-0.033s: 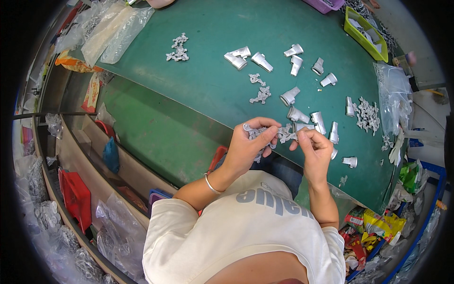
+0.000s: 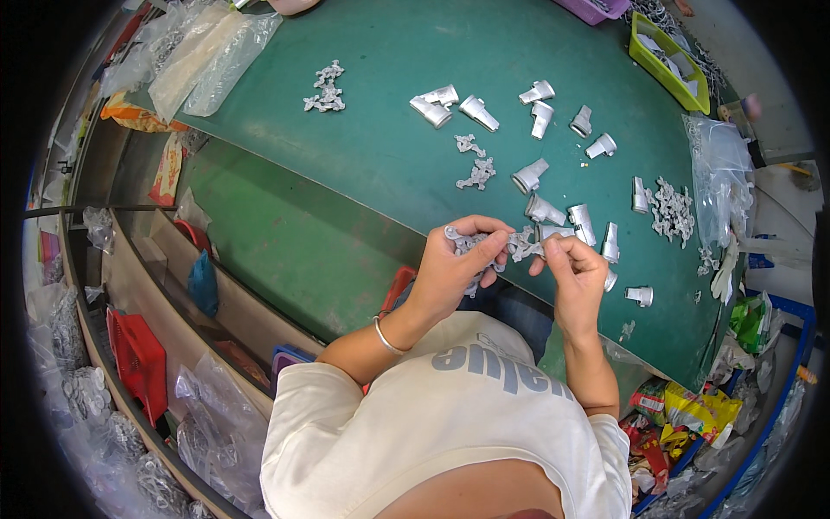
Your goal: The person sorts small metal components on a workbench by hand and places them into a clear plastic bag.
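Note:
My left hand point(image 2: 456, 264) is closed around a bunch of small grey metal link pieces point(image 2: 468, 244), some jutting out past its fingers. Between both hands, at the table's near edge, stretches a short cluster of the same pieces point(image 2: 522, 246). My right hand point(image 2: 577, 270) pinches the right end of that cluster between thumb and fingers. Just beyond the hands, silvery tapered metal sockets point(image 2: 544, 209) lie scattered on the green table point(image 2: 380, 130). Two small groups of link pieces point(image 2: 476, 175) rest farther off, and a larger pile point(image 2: 672, 212) sits to the right.
Plastic bags point(image 2: 216, 69) lie at the table's far left, with another bag point(image 2: 719, 173) at the right edge. A lime-green bin point(image 2: 666, 65) and a purple bin point(image 2: 592, 9) stand at the far right. Left are shelves with a red basket point(image 2: 138, 363); lower right, a blue-framed rack point(image 2: 791, 381) holds wrappers.

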The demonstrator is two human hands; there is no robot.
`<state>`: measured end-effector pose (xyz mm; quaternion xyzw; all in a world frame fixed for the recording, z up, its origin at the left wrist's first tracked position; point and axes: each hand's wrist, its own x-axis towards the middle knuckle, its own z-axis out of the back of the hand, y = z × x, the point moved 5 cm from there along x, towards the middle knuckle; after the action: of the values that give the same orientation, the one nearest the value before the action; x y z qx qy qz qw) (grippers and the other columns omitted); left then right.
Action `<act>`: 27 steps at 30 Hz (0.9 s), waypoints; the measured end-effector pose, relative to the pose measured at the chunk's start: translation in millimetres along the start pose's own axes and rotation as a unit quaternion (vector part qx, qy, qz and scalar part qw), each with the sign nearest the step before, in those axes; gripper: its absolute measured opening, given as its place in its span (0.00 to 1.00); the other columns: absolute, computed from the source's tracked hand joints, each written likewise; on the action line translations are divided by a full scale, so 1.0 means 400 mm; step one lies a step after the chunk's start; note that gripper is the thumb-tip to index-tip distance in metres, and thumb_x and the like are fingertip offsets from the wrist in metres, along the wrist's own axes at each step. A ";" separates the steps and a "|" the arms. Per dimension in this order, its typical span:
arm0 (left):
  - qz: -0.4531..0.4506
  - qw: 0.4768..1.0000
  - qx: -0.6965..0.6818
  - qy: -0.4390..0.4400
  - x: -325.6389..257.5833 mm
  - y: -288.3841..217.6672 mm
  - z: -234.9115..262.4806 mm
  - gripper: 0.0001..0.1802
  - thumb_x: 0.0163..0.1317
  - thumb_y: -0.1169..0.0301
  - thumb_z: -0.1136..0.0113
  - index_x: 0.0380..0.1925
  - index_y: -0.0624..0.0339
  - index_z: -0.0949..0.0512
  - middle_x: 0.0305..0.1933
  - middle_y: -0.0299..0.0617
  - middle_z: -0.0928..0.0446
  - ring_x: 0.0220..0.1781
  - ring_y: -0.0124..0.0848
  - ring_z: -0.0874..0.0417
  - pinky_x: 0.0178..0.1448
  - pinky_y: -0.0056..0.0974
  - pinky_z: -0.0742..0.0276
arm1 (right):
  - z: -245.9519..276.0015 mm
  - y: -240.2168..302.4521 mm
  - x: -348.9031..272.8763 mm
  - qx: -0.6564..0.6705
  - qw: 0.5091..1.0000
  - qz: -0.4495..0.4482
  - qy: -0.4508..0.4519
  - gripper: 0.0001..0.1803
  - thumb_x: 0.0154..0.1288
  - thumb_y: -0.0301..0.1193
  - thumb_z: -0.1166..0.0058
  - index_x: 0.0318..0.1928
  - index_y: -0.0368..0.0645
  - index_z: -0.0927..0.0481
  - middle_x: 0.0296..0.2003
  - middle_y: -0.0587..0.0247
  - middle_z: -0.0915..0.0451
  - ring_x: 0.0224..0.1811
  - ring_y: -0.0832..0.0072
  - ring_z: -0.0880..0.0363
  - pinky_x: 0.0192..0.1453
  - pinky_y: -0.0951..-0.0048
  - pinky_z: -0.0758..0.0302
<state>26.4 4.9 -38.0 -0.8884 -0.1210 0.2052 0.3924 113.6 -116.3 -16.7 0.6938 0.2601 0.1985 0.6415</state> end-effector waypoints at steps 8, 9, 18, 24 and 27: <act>0.001 1.000 -0.030 0.006 0.009 0.003 0.009 0.10 0.60 0.71 0.44 0.38 0.66 0.26 0.26 0.37 0.27 0.26 0.20 0.29 0.23 0.24 0.34 | 0.021 -0.032 0.013 0.023 0.998 -0.050 -0.014 0.11 0.63 0.31 0.50 0.25 0.38 0.23 0.21 0.64 0.23 0.24 0.83 0.28 0.32 0.81 0.35; -0.005 0.999 -0.045 0.005 0.012 0.006 0.014 0.10 0.60 0.72 0.45 0.39 0.66 0.26 0.27 0.37 0.27 0.28 0.20 0.29 0.23 0.24 0.34 | 0.054 -0.037 0.027 0.002 0.998 -0.032 -0.051 0.11 0.63 0.31 0.49 0.25 0.39 0.23 0.21 0.65 0.23 0.24 0.83 0.28 0.31 0.81 0.35; 0.055 0.992 -0.066 -0.089 0.009 0.063 0.135 0.11 0.59 0.73 0.46 0.42 0.63 0.27 0.33 0.39 0.27 0.34 0.24 0.27 0.25 0.25 0.34 | 0.642 -0.030 0.095 -0.565 0.693 0.070 -0.441 0.10 0.59 0.33 0.46 0.32 0.38 0.21 0.29 0.60 0.22 0.31 0.70 0.26 0.38 0.72 0.33; 0.063 0.991 -0.076 -0.092 0.014 0.092 0.137 0.11 0.59 0.74 0.45 0.42 0.63 0.26 0.33 0.38 0.26 0.31 0.22 0.26 0.23 0.25 0.34 | 0.210 -0.020 0.179 -0.459 0.865 0.179 -0.094 0.13 0.50 0.26 0.43 0.39 0.38 0.22 0.37 0.56 0.23 0.41 0.61 0.27 0.50 0.65 0.32; 0.065 0.992 -0.071 -0.083 0.010 0.091 0.127 0.11 0.60 0.72 0.46 0.42 0.63 0.26 0.32 0.37 0.27 0.30 0.21 0.28 0.21 0.23 0.36 | -0.034 -0.053 0.189 -0.476 0.826 0.275 0.127 0.23 0.45 0.29 0.38 0.46 0.42 0.25 0.39 0.59 0.28 0.44 0.62 0.31 0.49 0.66 0.36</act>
<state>8.7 15.1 -97.3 -0.9001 -0.1089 0.2940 0.3025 162.4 -58.2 -40.7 0.3138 0.0110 0.5518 0.7726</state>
